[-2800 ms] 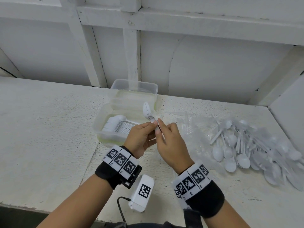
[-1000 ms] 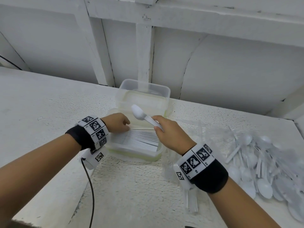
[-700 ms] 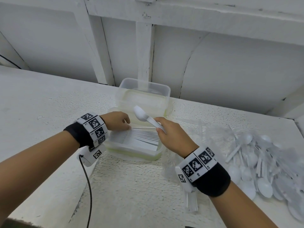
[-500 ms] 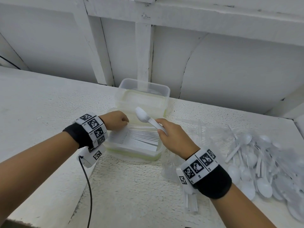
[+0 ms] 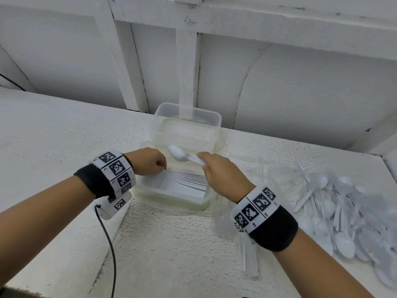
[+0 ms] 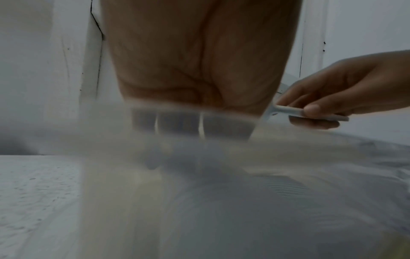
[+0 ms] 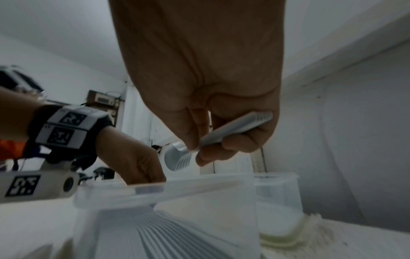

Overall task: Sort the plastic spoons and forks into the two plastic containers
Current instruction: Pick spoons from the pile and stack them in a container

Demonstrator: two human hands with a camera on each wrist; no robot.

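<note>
Two clear plastic containers stand at the back of the table. The near container holds a tidy row of white forks; the far container looks empty. My right hand grips a small stack of white cutlery by the handles above the near container, with a spoon bowl at its front and fork tines beside it. My left hand curls down onto the fork heads at that container's left end, its fingertips hidden.
A big loose pile of white spoons lies at the right on crumpled clear wrapping. A few clear utensils lie near my right forearm. A black cable hangs from the left wrist. A white wall stands just behind the containers.
Both hands held the stack together 2.8 s ago. The left hand has since gone to the near container's left end; over the last second the stack has edged slightly right and lower.
</note>
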